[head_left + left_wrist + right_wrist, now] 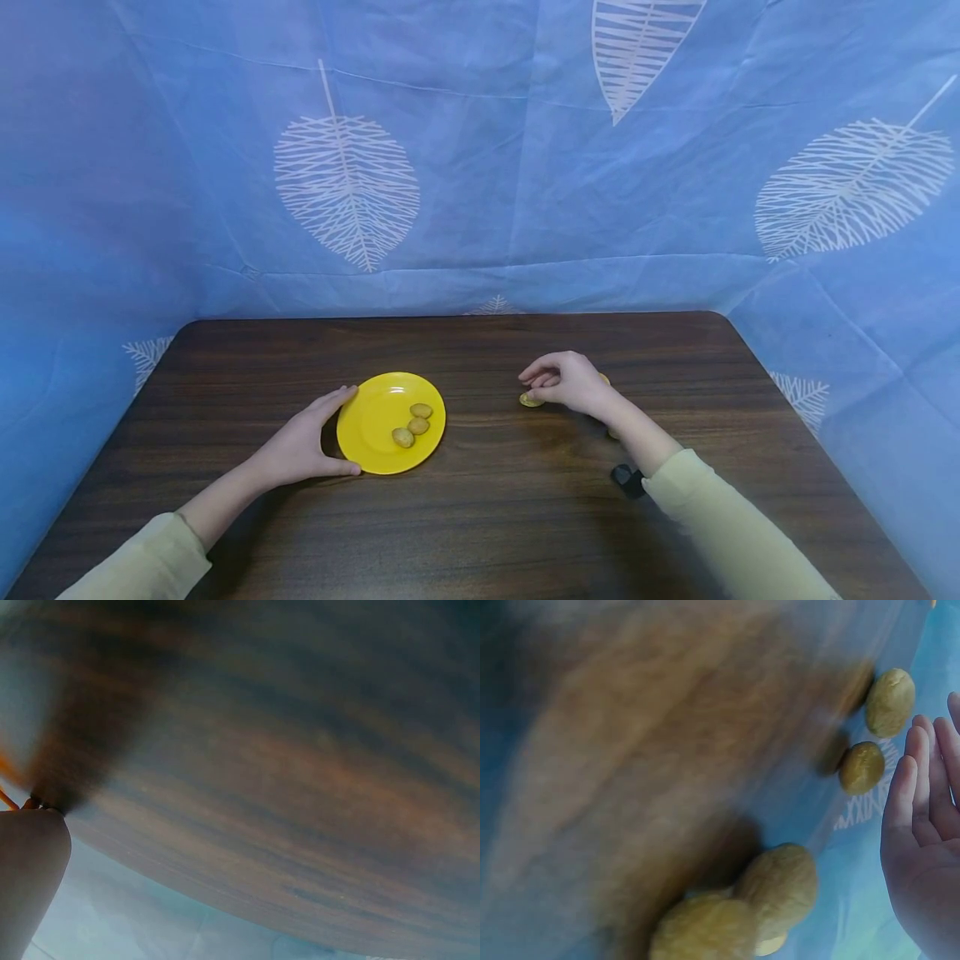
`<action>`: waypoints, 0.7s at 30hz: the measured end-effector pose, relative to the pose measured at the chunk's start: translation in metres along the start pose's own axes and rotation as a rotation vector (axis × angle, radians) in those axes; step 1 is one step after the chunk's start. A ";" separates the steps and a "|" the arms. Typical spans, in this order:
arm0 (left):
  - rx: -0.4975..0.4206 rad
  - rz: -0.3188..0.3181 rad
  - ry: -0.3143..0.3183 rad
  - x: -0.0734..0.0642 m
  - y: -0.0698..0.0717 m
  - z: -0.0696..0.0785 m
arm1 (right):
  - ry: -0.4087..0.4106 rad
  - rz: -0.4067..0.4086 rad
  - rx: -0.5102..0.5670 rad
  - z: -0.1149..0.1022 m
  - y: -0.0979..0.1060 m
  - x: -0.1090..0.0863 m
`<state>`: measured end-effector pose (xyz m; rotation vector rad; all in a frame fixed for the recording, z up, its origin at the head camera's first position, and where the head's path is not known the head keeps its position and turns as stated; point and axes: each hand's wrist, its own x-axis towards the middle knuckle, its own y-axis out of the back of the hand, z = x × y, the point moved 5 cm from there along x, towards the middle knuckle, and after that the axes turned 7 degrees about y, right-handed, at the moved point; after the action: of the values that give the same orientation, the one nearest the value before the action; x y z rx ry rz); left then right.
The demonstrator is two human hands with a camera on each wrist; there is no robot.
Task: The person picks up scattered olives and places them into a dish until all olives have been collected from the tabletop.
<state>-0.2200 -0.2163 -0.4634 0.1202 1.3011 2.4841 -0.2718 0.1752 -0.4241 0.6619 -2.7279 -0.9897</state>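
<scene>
A yellow plate (367, 442) lies on the table with three small potatoes (403, 437) on it. My left hand (300, 442) holds the plate's left rim between its thumb and spread fingers. Out to the right, my right hand (566, 383) hovers low, its fingertips just above and touching or nearly touching another small potato (529, 401). More potatoes are partly hidden behind that hand and wrist. The right wrist view shows several loose potatoes (776, 892), two of them near the fingertips, and the fingers fairly straight. Only part of the left hand appears in the left wrist view.
The dark wooden table (480, 525) has rounded far corners. A blue cloth (480, 183) with white leaf prints hangs behind and around it. Beside the right sleeve is a small black object (628, 480).
</scene>
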 end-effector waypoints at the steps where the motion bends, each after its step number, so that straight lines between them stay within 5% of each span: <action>1: 0.001 0.000 0.000 0.000 0.000 0.000 | -0.004 -0.002 0.003 0.001 0.000 -0.001; 21: 0.004 -0.002 0.010 0.000 0.000 0.000 | 0.050 0.039 -0.188 0.006 -0.005 -0.004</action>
<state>-0.2205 -0.2162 -0.4631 0.1074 1.3100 2.4830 -0.2686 0.1769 -0.4319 0.5894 -2.5539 -1.1849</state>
